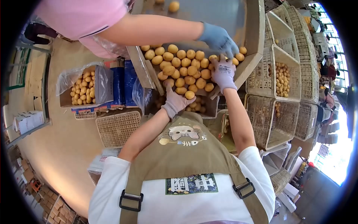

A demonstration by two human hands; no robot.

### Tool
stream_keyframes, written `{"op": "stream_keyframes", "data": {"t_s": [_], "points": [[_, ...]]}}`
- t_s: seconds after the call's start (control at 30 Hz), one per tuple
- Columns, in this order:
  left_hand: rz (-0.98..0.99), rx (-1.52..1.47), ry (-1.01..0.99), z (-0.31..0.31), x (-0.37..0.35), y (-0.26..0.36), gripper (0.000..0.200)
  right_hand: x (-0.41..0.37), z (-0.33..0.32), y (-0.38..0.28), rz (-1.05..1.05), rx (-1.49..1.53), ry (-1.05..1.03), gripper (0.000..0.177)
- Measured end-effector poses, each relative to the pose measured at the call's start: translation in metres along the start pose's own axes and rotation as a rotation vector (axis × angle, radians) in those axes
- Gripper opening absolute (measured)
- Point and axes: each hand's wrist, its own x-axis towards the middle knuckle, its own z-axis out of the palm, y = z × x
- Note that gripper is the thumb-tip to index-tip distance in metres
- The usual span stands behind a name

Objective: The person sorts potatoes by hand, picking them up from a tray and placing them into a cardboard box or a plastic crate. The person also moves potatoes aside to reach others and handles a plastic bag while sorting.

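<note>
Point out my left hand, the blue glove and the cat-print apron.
Left hand [176, 102]: head view, middle of its pale glove.
Blue glove [216, 36]: head view, on its back.
Cat-print apron [186, 156]: head view, olive cloth below the print.

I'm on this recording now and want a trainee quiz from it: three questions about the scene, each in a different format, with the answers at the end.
1. Multiple choice. A co-worker's gloved hand reaches over the wide, grey-floored tray. What colour is it gloved in?
A) red
B) blue
C) black

2. True or false. The wearer's left hand, gloved in pale lilac-grey, is farther from the co-worker's gloved hand than the wearer's right hand, gloved alike.

3. Fill the gap. The open-topped, plastic-lined cardboard box at the left of the picture holds many small, rounded, yellow ____.

Key: 1. B; 2. True; 3. potatoes.
</note>
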Motion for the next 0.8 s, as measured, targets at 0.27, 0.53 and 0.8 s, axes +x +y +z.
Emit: {"op": "stream_keyframes", "data": {"t_s": [0.27, 0.53, 0.8], "points": [[0.068, 0.076, -0.135, -0.001, -0.006, 0.007, 0.101, -0.006, 0.020, 0.025, -0.097, 0.721, 0.192, 0.050], [0.029, 0.039, -0.004, -0.004, -0.006, 0.007, 0.098, -0.058, 0.006, 0.001, 0.088, 2.564, -0.172, 0.061], [0.007, 0.082, -0.028, -0.003, -0.008, 0.009, 0.106, -0.076, -0.126, 0.027, -0.042, 1.769, 0.618, 0.053]]}}
